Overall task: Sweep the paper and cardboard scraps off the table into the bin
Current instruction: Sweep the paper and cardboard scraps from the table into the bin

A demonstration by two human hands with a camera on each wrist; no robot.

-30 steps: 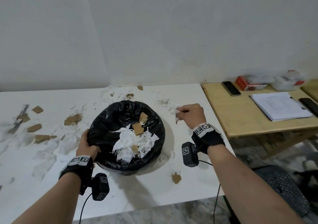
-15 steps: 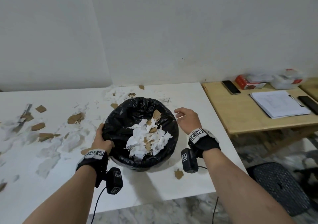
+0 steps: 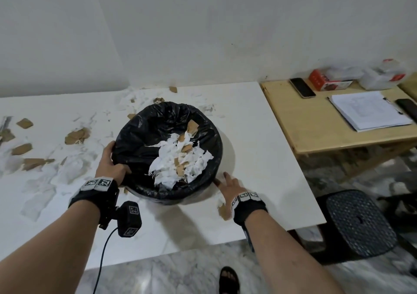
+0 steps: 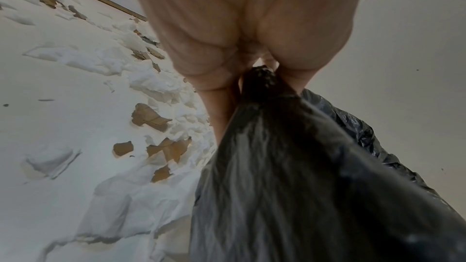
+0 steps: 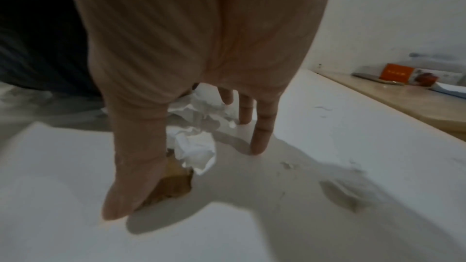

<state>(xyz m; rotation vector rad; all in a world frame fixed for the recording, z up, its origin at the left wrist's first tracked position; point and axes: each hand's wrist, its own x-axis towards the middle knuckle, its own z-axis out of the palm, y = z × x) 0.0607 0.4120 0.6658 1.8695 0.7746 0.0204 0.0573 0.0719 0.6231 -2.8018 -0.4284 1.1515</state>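
A black-lined bin (image 3: 135,135) stands on the white table (image 3: 259,135), holding torn white paper and brown cardboard. My left hand (image 3: 111,164) grips its left rim, and in the left wrist view the fingers (image 4: 219,107) are pinching the black liner (image 4: 277,166). My right hand (image 3: 226,184) lies on the table at the bin's near right with straight fingers (image 5: 262,132). Under its palm are crumpled white paper scraps (image 5: 195,150) and a cardboard scrap (image 5: 176,184), which also shows by the wrist as a brown cardboard piece (image 3: 223,212). More paper and cardboard scraps (image 3: 76,135) litter the table's left side.
A wooden side table (image 3: 316,124) adjoins on the right, carrying a phone (image 3: 302,87), a paper pad (image 3: 370,113) and an orange box (image 3: 322,82). A black stool (image 3: 358,223) stands past the table's near right corner. Small scraps (image 3: 158,99) lie behind the bin.
My right hand, which pinched a paper scrap beyond the bin a second ago, has opened and come down to the table at the bin's near right. The left hand still holds the rim.
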